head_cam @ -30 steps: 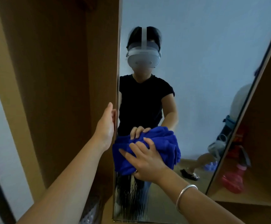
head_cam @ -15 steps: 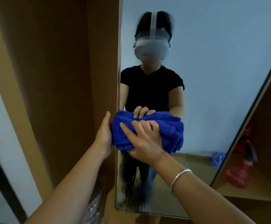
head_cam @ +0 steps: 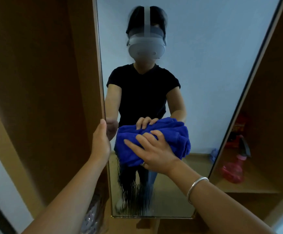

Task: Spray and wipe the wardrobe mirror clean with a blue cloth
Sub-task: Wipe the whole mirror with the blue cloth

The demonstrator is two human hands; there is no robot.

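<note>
Right hand point(head_cam: 156, 149) is pressing the bunched blue cloth point(head_cam: 154, 142) flat against the wardrobe mirror point(head_cam: 196, 65), fingers spread and fairly straight over the wad, not clenched around it; a spread palm is loading a wider patch of glass than a pinch would. Cloth is sitting in the lower-middle of the mirror, closer to its left edge than its right, touching the glass. Left hand point(head_cam: 101, 141) is bracing the door at the mirror's left edge, fingers reaching up along the edge; whether they are wrapping behind it I can't tell, so call it resting on the edge rather than grasping. Likely reason: the mirror is on a swinging wardrobe door point(head_cam: 44, 98), so wiping pressure would be pushing it away without a counter-hold. Below the cloth, toward the bottom edge, wet streaks point(head_cam: 134, 191) are running down the glass, so spray looks applied and that strip looks unwiped. Glass above the cloth is showing no streaks. Judging wipe as partway, lower band remaining. Red spray bottle point(head_cam: 233, 168) is parked on the wardrobe shelf point(head_cam: 249, 188) just past the mirror's right edge, well apart from both hands. Bracelet point(head_cam: 194, 188) is riding on the right wrist, off the glass.
</note>
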